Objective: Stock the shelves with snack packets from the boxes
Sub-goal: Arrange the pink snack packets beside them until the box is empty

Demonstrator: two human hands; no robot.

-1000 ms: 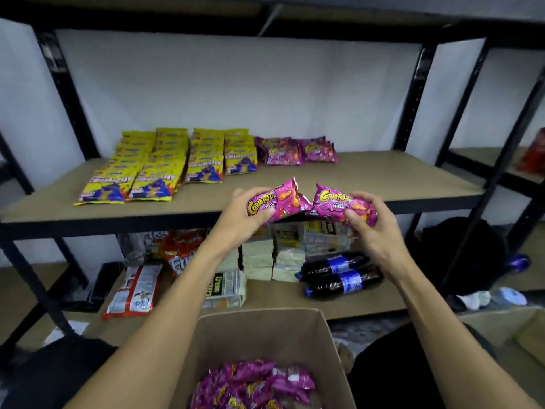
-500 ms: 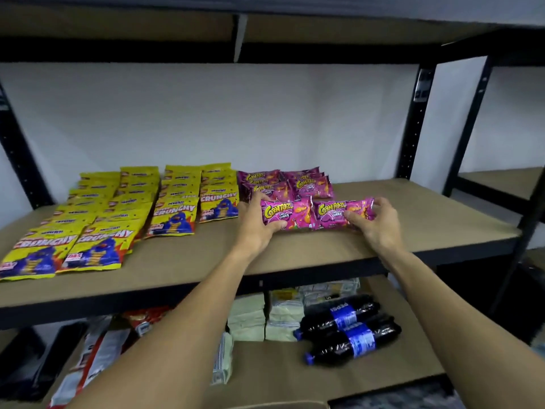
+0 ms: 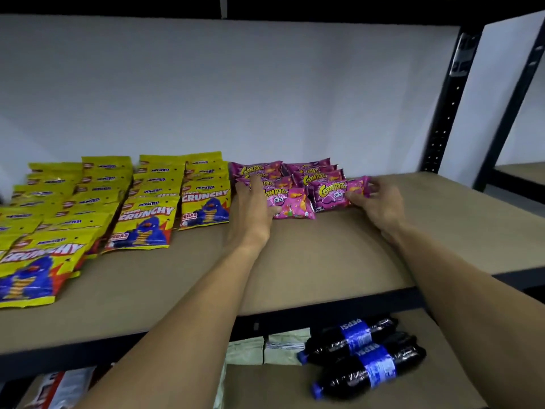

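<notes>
Head view: I see one wide shot, looking forward and down at a black metal rack with board shelves.
Middle shelf: tan board; both of my forearms reach across it from the bottom edge.
Left hand: back of the hand up, fingers curled over the left end of the left pink packet, thumb against its front face. I log this as a grip.
Right hand: thumb and fingers pinch the right end of the right pink packet.
Packet position: both lie flat on the middle shelf, side by side and touching, logos facing me, just in front of the pink stacks.
Pink stacks: two overlapping rows of the same brand toward the back wall; the fingertips of my left hand reach the left row.
Yellow packets: several overlapping rows on the left of the same shelf, running from the wall toward the front edge; the nearest row lies just beside my left hand.
Lower shelf: two dark cola bottles lie on their sides with blue labels, touching; pale flat packs sit just left of them.
Rack post: black, perforated, upright at the right rear.
Boxes: I cannot see them from here.
</notes>
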